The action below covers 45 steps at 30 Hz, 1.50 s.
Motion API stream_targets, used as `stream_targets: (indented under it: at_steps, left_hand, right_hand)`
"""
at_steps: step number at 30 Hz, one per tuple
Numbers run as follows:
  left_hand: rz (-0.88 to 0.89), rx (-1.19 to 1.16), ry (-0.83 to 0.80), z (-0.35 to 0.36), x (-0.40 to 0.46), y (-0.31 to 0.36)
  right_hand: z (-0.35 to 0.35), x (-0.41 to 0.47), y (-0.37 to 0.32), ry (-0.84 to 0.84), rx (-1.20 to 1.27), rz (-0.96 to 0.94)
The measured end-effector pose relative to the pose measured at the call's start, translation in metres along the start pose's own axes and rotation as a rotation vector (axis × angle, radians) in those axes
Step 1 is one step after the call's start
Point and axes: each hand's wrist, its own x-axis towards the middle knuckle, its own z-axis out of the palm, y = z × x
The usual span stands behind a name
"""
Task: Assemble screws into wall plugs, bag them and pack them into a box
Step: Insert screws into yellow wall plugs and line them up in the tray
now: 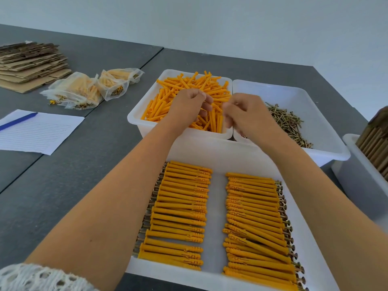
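Presently, stock at my bench, item by item.

Left hand: raised over the plug bin, fingers curled round one orange wall plug, its end turned toward my other hand so a screw can go straight in.

Right hand: level with the left and just beside it, fingers curled and blurred. I judge it brings a screw to the plug's mouth, but I cannot tell whether it grips one.

Plug bin: white, loose orange plugs heaped inside; set in front of my left hand, so that hand feeds itself.

Screw bin: white, touching the plug bin on its right, brassy loose screws piled in it; placed under my right hand for the same reason.

Near tray: white, closest to me, holding two rows of assembled plugs, screw heads showing at the outer edges. They lie side by side, I take it, for easy counting before bagging.

Filled bags: clear, several, far left on the grey table, out of the working path.

Flat cardboard: stacked beyond the bags, boxes not yet folded.

Lined sheet with blue pen: left edge, probably for the tally.

Further bin: far right, brown rod-like stock, partly out of frame.
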Motion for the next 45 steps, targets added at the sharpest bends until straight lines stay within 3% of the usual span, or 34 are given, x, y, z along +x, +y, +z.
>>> stream_targets:
  at_steps: [3,5,8,10,13,17,28,38,45]
  left_hand:
    - [-0.010,0.036,0.001,0.000,0.002,-0.002]
    - [0.015,0.074,0.016,0.000,0.001,-0.003]
    - [0.117,0.219,0.027,0.004,-0.002,-0.006]
    - [0.176,0.363,0.002,0.007,-0.004,-0.007]
    - [0.217,0.588,-0.110,0.011,-0.003,-0.011]
    - [0.133,0.871,-0.316,0.015,0.005,-0.011]
    - [0.049,0.727,-0.466,0.012,-0.001,-0.002]
    - [0.042,0.708,-0.504,0.012,-0.001,-0.001]
    - [0.030,0.622,-0.517,0.009,-0.003,0.002]
  right_hand:
    - [-0.013,0.006,0.039,0.168,-0.365,0.122]
    - [-0.016,0.007,0.059,0.081,-0.493,0.271]
    - [-0.018,0.014,0.070,-0.195,-0.602,0.440]
    - [-0.018,0.017,0.067,-0.355,-0.624,0.470]
    - [-0.016,0.018,0.062,-0.375,-0.596,0.487]
    - [-0.016,0.016,0.058,-0.372,-0.552,0.508]
    - [-0.017,0.013,0.059,-0.296,-0.438,0.487]
    - [-0.012,0.003,0.040,0.119,-0.185,0.338]
    - [-0.012,0.006,0.021,0.231,0.122,0.302]
